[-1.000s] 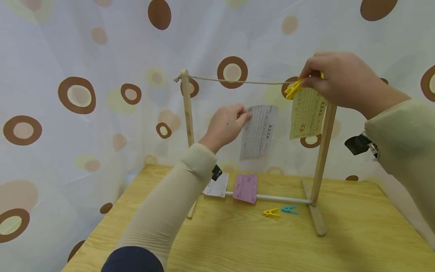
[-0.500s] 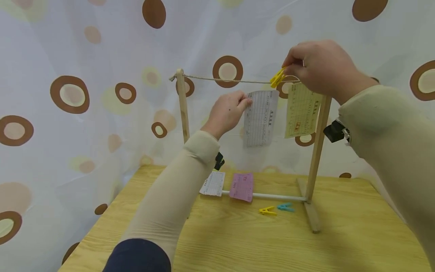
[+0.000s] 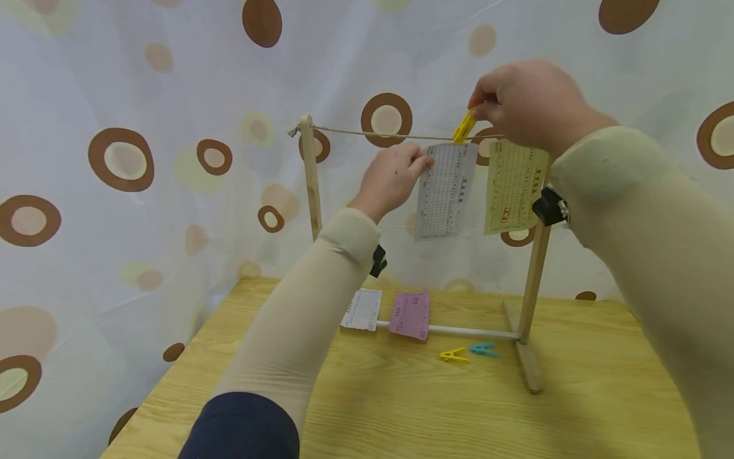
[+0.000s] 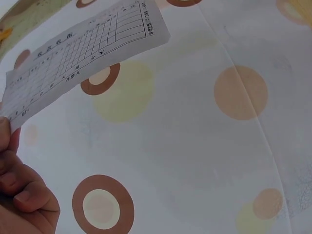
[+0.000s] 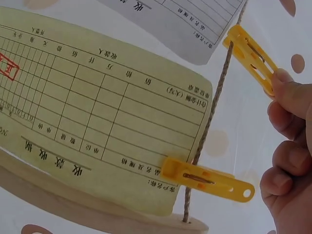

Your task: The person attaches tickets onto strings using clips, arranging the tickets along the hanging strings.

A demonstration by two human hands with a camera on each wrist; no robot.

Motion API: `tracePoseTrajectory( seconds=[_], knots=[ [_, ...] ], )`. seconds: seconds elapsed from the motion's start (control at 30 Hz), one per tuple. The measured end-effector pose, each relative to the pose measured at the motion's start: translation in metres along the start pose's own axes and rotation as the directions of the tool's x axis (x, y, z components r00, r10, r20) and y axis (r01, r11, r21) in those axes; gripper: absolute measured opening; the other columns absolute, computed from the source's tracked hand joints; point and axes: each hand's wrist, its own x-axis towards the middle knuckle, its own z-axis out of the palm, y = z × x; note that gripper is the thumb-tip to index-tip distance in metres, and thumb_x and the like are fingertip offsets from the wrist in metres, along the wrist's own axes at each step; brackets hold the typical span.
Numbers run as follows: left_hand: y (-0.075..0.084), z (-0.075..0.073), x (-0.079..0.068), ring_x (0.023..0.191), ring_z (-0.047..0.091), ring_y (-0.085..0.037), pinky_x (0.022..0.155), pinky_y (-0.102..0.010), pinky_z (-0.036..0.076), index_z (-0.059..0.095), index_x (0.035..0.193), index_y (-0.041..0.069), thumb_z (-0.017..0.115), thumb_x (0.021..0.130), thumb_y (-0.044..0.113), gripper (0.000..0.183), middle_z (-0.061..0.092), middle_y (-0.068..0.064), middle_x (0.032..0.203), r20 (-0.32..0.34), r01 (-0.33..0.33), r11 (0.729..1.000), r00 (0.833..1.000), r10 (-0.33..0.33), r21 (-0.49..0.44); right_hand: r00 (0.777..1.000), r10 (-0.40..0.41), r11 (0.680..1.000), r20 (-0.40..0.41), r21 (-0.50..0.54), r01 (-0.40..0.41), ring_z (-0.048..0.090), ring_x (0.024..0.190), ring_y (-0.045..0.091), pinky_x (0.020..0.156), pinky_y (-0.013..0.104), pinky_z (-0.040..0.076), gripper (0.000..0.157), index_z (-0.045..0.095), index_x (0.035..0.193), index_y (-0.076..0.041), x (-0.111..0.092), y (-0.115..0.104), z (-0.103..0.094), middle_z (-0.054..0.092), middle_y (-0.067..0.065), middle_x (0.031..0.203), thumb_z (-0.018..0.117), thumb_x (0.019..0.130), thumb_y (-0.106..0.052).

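In the head view my left hand [image 3: 392,178] pinches the upper left corner of a white receipt slip [image 3: 447,191], which hangs just below the rope [image 3: 373,134]. My right hand [image 3: 530,105] holds a yellow clothespin [image 3: 464,125] by its handle end, tip down at the rope above that slip. The right wrist view shows this clothespin's tip at the rope beside the white slip's corner; whether it grips the paper I cannot tell. A yellow receipt slip [image 5: 97,112] hangs from the rope, held by another yellow clothespin [image 5: 214,184].
The rope runs between two wooden posts [image 3: 537,274] of a stand. A pink slip [image 3: 410,315] and another white slip [image 3: 363,309] lie over the stand's white lower bar [image 3: 473,332]. On the table [image 3: 413,408] are a yellow clothespin [image 3: 455,356] and a blue clothespin [image 3: 485,349].
My left hand has lifted the white slip up towards the rope. The right hand has moved left with its clothespin, away from the yellow slip, and turned the clothespin more upright.
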Motion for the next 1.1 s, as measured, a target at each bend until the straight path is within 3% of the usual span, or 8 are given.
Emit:
tracePoseTrajectory(
  seconds=[0.3,0.5,0.63,0.8,0.97,1.1],
  knots=[
    [0.002,-0.001,0.005,0.067,0.042,-0.016,0.063,-0.026,0.033,0.051,0.085,0.011,0.053,0.106,0.037,0.034,0.047,-0.003,0.079,0.014,0.000,0.999,1.000,0.001,-0.034,0.993,0.038,0.999,0.109,-0.007,-0.038,0.059,0.084,0.034,0.075,0.047,0.047,0.030,0.067,0.128,-0.002,0.004,-0.005,0.005,0.067,0.023,0.121,0.054,0.106,-0.018],
    [0.000,0.000,0.003,0.066,0.043,-0.017,0.062,-0.027,0.035,0.057,0.087,0.012,0.055,0.106,0.035,0.029,0.049,-0.003,0.080,0.014,0.010,0.995,1.000,-0.009,-0.097,0.991,-0.023,0.995,0.130,-0.092,0.035,0.058,0.078,0.030,0.070,0.044,0.046,0.041,0.056,0.142,-0.002,0.000,-0.002,0.007,0.062,0.024,0.128,0.052,0.106,-0.021],
    [-0.003,-0.001,0.001,0.074,0.049,-0.016,0.068,-0.028,0.040,0.062,0.094,0.014,0.056,0.105,0.035,0.024,0.057,-0.001,0.086,-0.002,0.019,0.993,1.000,-0.020,-0.114,0.993,-0.049,0.985,0.106,-0.160,0.065,0.057,0.075,0.029,0.066,0.044,0.046,0.049,0.050,0.147,-0.003,-0.003,0.000,0.007,0.061,0.025,0.124,0.053,0.106,-0.029],
    [-0.005,-0.001,-0.001,0.099,0.058,-0.012,0.086,-0.031,0.046,0.068,0.109,0.019,0.059,0.103,0.038,0.022,0.065,0.005,0.112,0.004,0.050,0.991,0.999,-0.050,-0.122,0.996,-0.057,0.984,0.070,-0.164,0.068,0.058,0.079,0.032,0.069,0.048,0.049,0.054,0.049,0.148,-0.003,-0.008,0.002,0.006,0.062,0.025,0.118,0.055,0.104,-0.034],
    [-0.007,-0.003,-0.004,0.092,0.057,-0.014,0.081,-0.032,0.047,0.067,0.113,0.021,0.059,0.103,0.041,0.023,0.065,0.003,0.105,0.012,0.049,0.991,0.999,-0.048,-0.125,0.998,-0.067,0.987,-0.003,-0.148,0.065,0.058,0.087,0.035,0.076,0.052,0.049,0.053,0.052,0.146,-0.004,-0.019,0.003,0.002,0.065,0.022,0.112,0.057,0.103,-0.034],
    [-0.009,-0.006,-0.008,0.084,0.054,-0.015,0.073,-0.031,0.045,0.066,0.117,0.021,0.059,0.102,0.042,0.026,0.063,0.001,0.096,0.018,0.035,0.992,0.999,-0.033,-0.122,0.995,-0.082,0.985,-0.057,-0.157,0.072,0.055,0.079,0.030,0.069,0.046,0.047,0.052,0.056,0.143,-0.004,-0.028,0.006,0.003,0.064,0.015,0.092,0.061,0.101,-0.034]
  ],
)
